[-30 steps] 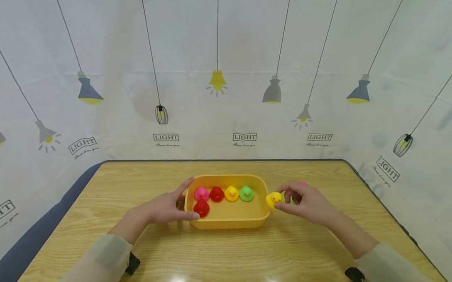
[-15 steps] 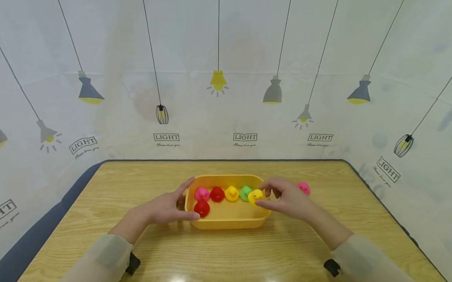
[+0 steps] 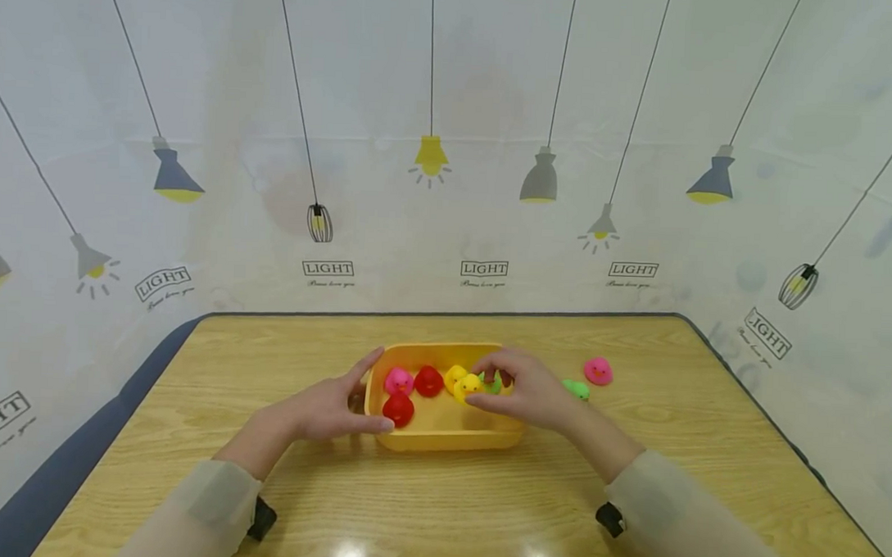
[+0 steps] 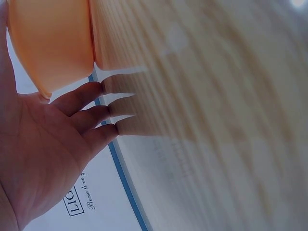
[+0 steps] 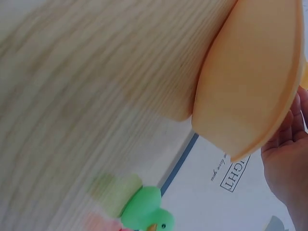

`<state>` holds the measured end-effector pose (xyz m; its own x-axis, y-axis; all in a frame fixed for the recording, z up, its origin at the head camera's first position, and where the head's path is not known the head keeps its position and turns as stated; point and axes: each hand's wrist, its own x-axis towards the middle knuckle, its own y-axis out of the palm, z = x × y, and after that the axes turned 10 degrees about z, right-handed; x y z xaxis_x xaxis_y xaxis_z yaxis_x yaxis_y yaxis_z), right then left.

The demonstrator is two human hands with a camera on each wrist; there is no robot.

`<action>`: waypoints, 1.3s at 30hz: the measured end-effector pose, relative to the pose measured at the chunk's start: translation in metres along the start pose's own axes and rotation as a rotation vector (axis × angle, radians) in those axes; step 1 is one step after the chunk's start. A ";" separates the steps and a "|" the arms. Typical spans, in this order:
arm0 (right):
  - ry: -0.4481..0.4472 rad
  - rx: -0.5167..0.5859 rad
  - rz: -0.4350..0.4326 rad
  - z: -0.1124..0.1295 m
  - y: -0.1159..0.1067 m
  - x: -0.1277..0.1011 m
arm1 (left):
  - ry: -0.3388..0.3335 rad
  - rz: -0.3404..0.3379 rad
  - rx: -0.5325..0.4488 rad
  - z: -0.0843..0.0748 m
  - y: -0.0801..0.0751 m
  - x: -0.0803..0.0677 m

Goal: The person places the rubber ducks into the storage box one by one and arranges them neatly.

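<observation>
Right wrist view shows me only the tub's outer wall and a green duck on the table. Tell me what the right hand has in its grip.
Observer: The right hand pinches a yellow duck over the inside of the yellow tub.
Operator: List what already sits in there.
Observer: A pink duck, two red ducks, another yellow one, and a green one half hidden by the fingers.
Operator: Report the other hand.
Observer: The left hand rests against the tub's left end, fingers straight.
</observation>
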<state>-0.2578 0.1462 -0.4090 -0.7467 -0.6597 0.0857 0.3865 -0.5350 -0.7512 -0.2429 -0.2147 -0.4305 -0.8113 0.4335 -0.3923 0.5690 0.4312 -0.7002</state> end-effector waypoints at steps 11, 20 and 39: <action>-0.025 0.034 0.018 0.004 0.021 0.021 | 0.013 -0.002 0.001 0.002 0.001 0.003; -0.018 0.030 0.001 0.007 0.033 0.028 | 0.009 0.000 0.003 0.003 0.003 0.005; 0.092 -0.055 0.107 0.010 0.039 0.033 | 0.013 0.001 -0.008 0.001 0.000 0.002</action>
<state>-0.2620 0.0980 -0.4294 -0.7503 -0.6588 -0.0558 0.4385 -0.4327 -0.7877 -0.2446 -0.2151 -0.4321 -0.8090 0.4439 -0.3853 0.5709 0.4374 -0.6948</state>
